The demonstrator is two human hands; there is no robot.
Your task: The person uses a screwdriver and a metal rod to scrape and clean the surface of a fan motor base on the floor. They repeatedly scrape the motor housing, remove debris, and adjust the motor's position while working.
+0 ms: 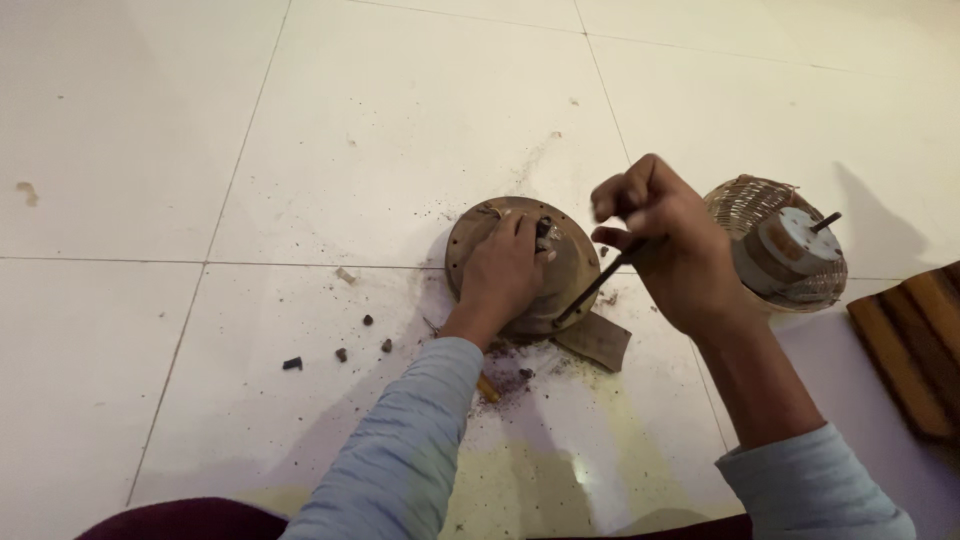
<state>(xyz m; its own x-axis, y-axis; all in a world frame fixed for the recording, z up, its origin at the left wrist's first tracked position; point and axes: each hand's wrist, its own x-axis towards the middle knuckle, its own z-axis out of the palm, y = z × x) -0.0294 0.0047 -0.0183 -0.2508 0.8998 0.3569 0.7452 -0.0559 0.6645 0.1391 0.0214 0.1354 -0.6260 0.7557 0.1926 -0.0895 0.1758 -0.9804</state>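
Your left hand [503, 272] lies flat, fingers spread, pressing the round brown metal cover [520, 262] on the white tiled floor [300, 150], dark crumbs [340, 355] just left. Your right hand [665, 245] is clenched around a thin dark rod [590, 292], tip at the cover's edge. Farther right, a motor [790, 245] sits in a wire basket [745, 205].

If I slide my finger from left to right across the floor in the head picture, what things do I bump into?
Small dark bolts → left hand on the round rusty brown metal cover → right hand gripping a thin dark rod → copper-wound motor core with shaft → striped brown wooden board.
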